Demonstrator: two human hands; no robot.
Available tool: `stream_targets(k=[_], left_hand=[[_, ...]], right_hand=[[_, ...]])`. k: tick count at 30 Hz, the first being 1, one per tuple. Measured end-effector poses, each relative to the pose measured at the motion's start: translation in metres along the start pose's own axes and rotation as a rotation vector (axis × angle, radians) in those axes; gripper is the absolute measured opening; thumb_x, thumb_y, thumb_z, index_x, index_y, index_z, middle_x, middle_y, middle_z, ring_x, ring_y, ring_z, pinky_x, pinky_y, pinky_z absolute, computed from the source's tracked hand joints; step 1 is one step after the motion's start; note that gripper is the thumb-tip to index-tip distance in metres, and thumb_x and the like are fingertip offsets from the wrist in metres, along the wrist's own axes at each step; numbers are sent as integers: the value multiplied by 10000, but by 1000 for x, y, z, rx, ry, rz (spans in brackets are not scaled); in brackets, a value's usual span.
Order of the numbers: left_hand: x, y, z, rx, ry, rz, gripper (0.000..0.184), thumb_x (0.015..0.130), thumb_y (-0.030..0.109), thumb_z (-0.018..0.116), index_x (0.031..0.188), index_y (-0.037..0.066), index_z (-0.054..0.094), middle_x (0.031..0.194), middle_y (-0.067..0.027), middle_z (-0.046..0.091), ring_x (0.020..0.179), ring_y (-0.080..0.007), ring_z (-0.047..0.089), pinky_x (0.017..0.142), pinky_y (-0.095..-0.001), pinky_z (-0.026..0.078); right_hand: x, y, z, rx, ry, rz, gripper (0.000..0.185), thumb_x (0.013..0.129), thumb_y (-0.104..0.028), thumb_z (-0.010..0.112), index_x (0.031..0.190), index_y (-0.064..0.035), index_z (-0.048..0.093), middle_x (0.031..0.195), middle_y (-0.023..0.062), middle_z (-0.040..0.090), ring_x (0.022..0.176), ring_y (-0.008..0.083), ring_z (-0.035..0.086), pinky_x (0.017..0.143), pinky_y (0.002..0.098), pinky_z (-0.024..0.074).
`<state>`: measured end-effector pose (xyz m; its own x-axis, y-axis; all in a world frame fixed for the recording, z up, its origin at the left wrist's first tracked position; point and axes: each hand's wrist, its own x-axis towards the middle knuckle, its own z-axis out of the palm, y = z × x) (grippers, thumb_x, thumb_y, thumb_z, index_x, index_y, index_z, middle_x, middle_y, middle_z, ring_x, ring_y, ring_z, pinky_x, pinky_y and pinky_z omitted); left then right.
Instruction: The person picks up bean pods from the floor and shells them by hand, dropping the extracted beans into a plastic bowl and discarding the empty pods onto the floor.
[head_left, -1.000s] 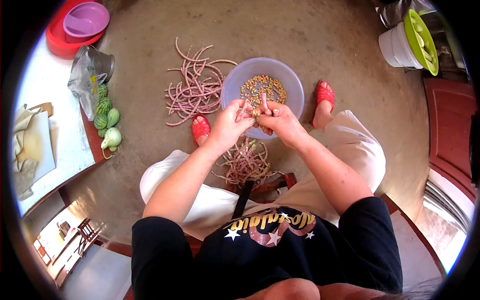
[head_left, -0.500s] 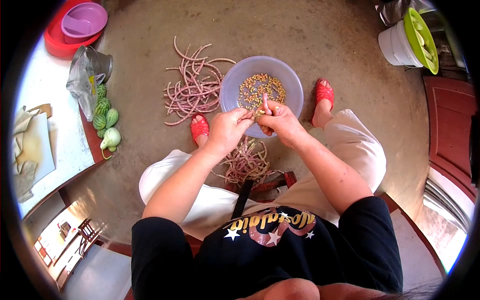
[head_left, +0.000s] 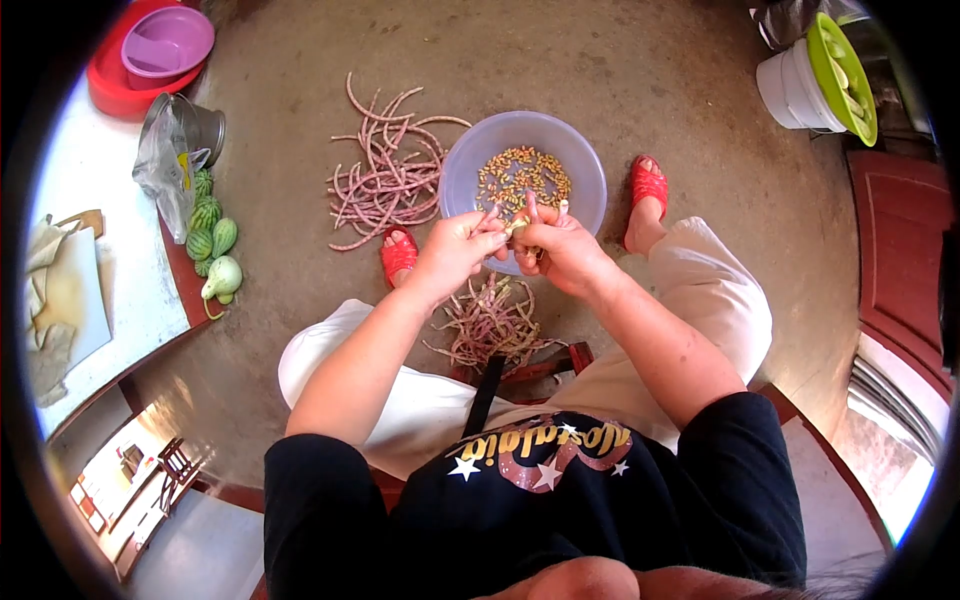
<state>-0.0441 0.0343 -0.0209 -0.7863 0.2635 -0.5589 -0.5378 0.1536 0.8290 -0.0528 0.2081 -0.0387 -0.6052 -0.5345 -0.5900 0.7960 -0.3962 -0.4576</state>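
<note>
Both hands work close together over the near half of a pale purple basin [head_left: 590, 170], whose bottom is scattered with shelled beans [head_left: 525, 170]. My left hand [head_left: 455, 248] pinches the left end of a bean pod [head_left: 511, 228]. Its other end is in my right hand [head_left: 565, 250], closed around it with a bit of pod sticking up past the fingers. Left of the basin, a pile of long purplish bean pods [head_left: 385, 175] lies on the floor. Below my hands, between the feet, is a heap of emptied-looking pods [head_left: 495, 325].
Red sandals [head_left: 400, 255] are on my feet on either side of the basin. To the left stands a white table [head_left: 125, 250], with small striped melons [head_left: 205, 215] and a pale gourd [head_left: 222, 276] along its edge. A white bucket [head_left: 790, 92] with a green basin [head_left: 828, 60] stands far right.
Both hands stay over the basin. My left fingers have shifted slightly along the pod, and more of the pale pod shows between the hands.
</note>
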Motion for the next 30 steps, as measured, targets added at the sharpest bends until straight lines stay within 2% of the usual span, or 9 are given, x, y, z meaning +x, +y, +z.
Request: stream_targets(k=[2,3,5,8,11,14,20,27,30], left_hand=[[1,2,-7,-471,-155,-231,126,831,92,546,924,7,536,730,-20,565,534,-38,439,449,-176,334],[2,2,-6,-471,-154,-232,126,831,92,546,924,7,536,730,-20,565,534,-38,439,449,-176,334],[3,0,-4,-541,-163,-300,100,823,84,557,903,34,524,705,-7,546,474,-1,336,401,-152,233],[2,-1,6,-321,-31,-113,95,819,89,563,892,44,523,719,-23,561,460,-4,337,399,-149,233],[4,-1,5,-174,-1,-85,113,810,86,571,898,45,513,702,-17,543,444,-2,321,389,-149,220],[5,-5,-1,-429,-72,-232,128,811,89,562,923,52,511,685,-9,525,427,-4,314,383,-149,218],[14,-16,-1,-623,-115,-316,71,858,147,486,881,81,496,676,-16,521,414,-10,297,373,-159,202],[19,-15,7,-458,-97,-310,85,866,166,473,853,83,488,652,-23,524,409,-27,312,366,-170,204],[22,-16,10,-404,-29,-282,103,875,166,460,843,75,496,615,-28,521,420,-48,350,370,-179,230]], right_hand=[[-1,0,-1,49,-18,16,40,767,-18,515,787,-53,521,616,30,506,499,98,432,464,235,321],[-1,1,-1,97,-35,34,29,771,-21,510,776,-48,517,619,36,506,495,105,428,464,239,319],[0,2,-3,120,-3,58,24,770,-24,514,768,-48,517,626,37,507,495,109,429,463,243,318],[3,7,-6,146,46,77,20,771,-32,520,759,-47,514,640,40,513,497,114,433,463,248,320],[3,8,-6,133,72,68,20,772,-34,522,762,-49,512,647,42,517,500,116,442,462,250,323],[3,8,-4,68,99,49,28,768,-27,520,765,-53,511,647,43,518,505,117,452,460,252,325],[4,10,-2,0,99,17,48,763,-23,516,760,-70,504,646,42,520,501,118,460,458,257,327],[6,14,-12,72,150,73,77,739,-48,512,706,-108,476,592,5,491,477,100,432,433,258,351],[8,16,-15,67,138,68,62,759,-27,501,741,-83,480,624,37,502,490,124,453,460,267,339]])
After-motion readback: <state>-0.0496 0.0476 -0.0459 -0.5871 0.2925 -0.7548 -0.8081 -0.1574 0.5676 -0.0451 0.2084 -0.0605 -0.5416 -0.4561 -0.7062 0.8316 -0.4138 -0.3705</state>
